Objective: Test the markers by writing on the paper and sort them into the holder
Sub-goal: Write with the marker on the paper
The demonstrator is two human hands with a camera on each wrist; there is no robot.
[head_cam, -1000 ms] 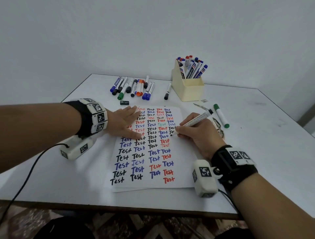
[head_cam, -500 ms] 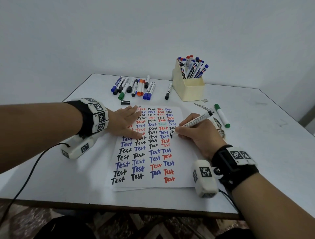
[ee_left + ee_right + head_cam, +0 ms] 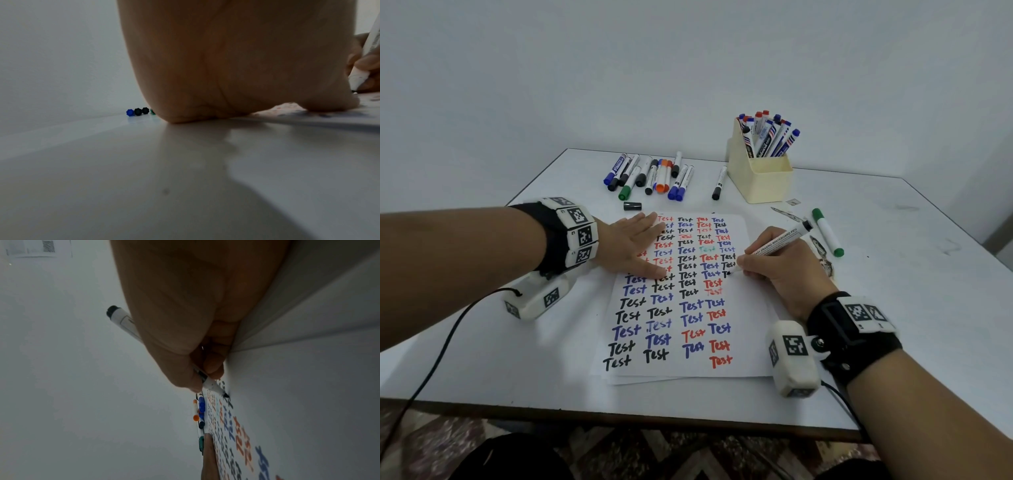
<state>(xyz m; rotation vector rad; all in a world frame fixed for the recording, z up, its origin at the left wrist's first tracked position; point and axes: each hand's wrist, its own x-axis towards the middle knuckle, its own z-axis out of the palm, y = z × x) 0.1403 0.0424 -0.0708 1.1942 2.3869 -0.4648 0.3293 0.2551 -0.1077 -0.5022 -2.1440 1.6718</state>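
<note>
- Right hand [image 3: 784,270]: thumb and fingers pinch the white-barrelled black whiteboard marker [image 3: 779,245] low on the barrel, just above the nib; the barrel leans back over the knuckles so the nib meets the sheet at a writing slant.
- Nib contact: in the right wrist view the black tip [image 3: 226,395] touches the paper just ahead of the pinching fingertips [image 3: 213,369], beside a black stroke. Judged step: a black "Test" is being written in the rightmost column.
- White sheet of paper covered in black, blue and red "Test" words [image 3: 681,368]: it lies directly under the grip, on other sheets, on the white table [image 3: 928,308].
- Left hand [image 3: 631,245]: fingers straight and spread, palm flat on the sheet's left edge, well across the page from the grip; it holds nothing and apparently pins the paper against the pull of the nib.
- Loose black marker cap [image 3: 632,206]: rests on the table beyond the left hand, likely the held marker's own.
- Cream plastic holder [image 3: 760,181]: stands beyond the grip, already loaded with upright markers; judged destination once the stroke proves good.
- Row of capped markers lying on the table [image 3: 650,176]: beyond the sheet, left of the holder.
- Green-capped white marker [image 3: 827,233]: lies just right of the grip, apart from the row; why it is apart cannot be told.
</note>
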